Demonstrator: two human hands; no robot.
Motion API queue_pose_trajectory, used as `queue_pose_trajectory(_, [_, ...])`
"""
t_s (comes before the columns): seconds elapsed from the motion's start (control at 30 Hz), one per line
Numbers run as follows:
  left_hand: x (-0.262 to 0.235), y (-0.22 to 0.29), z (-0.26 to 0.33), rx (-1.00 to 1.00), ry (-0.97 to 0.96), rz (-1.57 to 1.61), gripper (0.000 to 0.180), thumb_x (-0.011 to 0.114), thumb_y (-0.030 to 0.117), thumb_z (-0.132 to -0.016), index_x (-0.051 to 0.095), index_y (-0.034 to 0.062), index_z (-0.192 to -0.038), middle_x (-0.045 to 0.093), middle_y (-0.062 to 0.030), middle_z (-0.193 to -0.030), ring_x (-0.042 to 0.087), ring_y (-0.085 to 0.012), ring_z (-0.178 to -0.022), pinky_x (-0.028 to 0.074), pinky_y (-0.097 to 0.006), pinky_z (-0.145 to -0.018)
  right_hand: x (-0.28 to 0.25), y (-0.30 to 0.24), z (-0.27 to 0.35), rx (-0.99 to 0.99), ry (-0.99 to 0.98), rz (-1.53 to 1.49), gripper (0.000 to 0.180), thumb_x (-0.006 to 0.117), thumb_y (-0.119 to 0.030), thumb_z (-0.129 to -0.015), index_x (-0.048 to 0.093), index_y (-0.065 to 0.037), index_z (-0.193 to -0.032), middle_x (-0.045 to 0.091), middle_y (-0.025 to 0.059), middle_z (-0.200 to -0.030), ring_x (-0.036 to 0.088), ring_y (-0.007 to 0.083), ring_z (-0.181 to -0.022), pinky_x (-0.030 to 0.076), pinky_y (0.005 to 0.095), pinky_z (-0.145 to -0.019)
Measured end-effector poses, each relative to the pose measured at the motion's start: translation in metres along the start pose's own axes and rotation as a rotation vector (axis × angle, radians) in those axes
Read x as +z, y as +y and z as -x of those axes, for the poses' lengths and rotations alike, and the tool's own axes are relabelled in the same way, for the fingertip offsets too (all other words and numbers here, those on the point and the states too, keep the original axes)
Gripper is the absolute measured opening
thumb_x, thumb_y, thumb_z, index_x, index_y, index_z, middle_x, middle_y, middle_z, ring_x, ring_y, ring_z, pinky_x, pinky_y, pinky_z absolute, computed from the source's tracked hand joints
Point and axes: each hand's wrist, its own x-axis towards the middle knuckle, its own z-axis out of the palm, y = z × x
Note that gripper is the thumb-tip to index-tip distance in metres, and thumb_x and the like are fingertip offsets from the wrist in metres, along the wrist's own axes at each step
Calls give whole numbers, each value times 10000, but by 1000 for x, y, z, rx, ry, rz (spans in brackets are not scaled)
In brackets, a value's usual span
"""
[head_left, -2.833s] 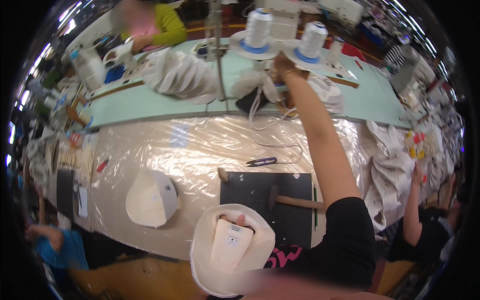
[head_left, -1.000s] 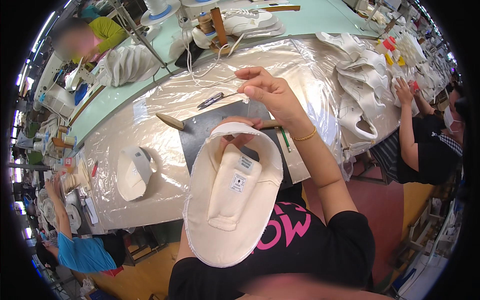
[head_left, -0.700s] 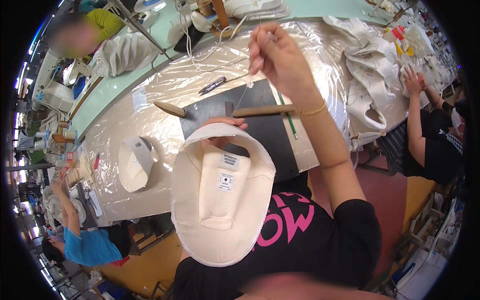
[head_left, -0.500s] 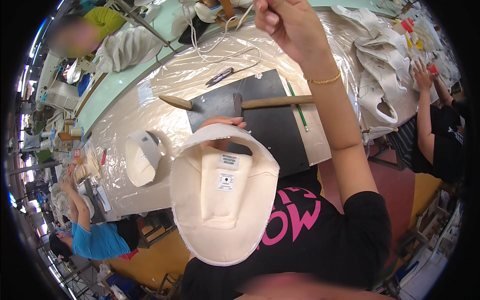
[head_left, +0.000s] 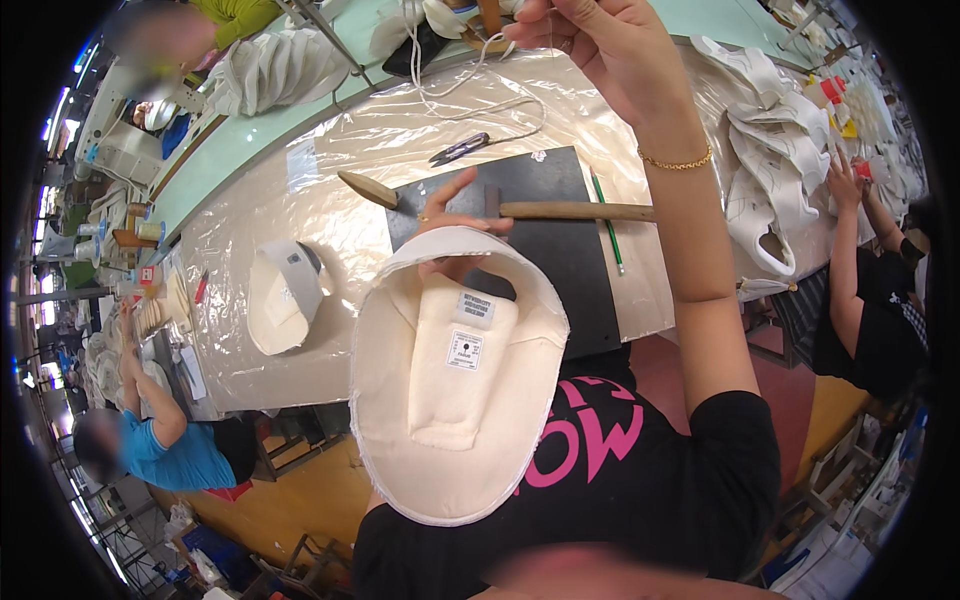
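We've got the left hand gripping the cream shoe upper at its far edge, fingers showing through the opening, the piece held up before the black shirt. The right hand is well apart, raised to the top edge, fingertips gathered; whether they pinch anything, we can't tell. We'd call for a steady left grip and a smooth right arm, clear of the hammer and thread snips beyond. Farther left, a second upper rests on the plastic-covered table.
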Motion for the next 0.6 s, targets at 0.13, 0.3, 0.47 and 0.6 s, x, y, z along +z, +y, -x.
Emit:
queue_pose_trajectory(0.13, [10, -1, -9, 42, 47, -314, 143, 740, 60, -759, 666, 82, -880, 670, -57, -944, 516, -356, -1221, 443, -437, -1047, 14, -3, -3, -7, -111, -40, 175, 522, -205, -980, 569, -45, -1034, 658, 64, -871, 672, 155, -812, 548, 272, -755])
queue_pose_trajectory(0.3, [13, -2, -24, 176, -41, -494, 149, 736, 2, -722, 666, 88, -821, 698, -48, -807, 573, -324, -1167, 330, -463, -1125, 34, -10, -6, -38, -212, -154, 206, 512, -211, -984, 560, -23, -1052, 661, 74, -887, 675, 169, -825, 555, 294, -772])
queue_pose_trajectory(0.47, [18, -3, -27, 33, -30, -253, 138, 712, 1, -760, 662, 50, -878, 697, -92, -877, 581, -320, -1156, 321, -468, -1122, 65, -13, -2, -23, -332, -314, 235, 508, -229, -986, 553, -12, -1064, 659, 80, -887, 674, 176, -836, 556, 307, -792])
queue_pose_trajectory(0.6, [23, 3, -24, -47, -16, -174, 153, 694, -13, -773, 654, 41, -911, 659, -118, -965, 580, -316, -1154, 347, -449, -1097, 87, -19, 15, 120, -332, -279, 230, 534, -230, -975, 563, -9, -1030, 661, 81, -857, 675, 179, -802, 555, 295, -751])
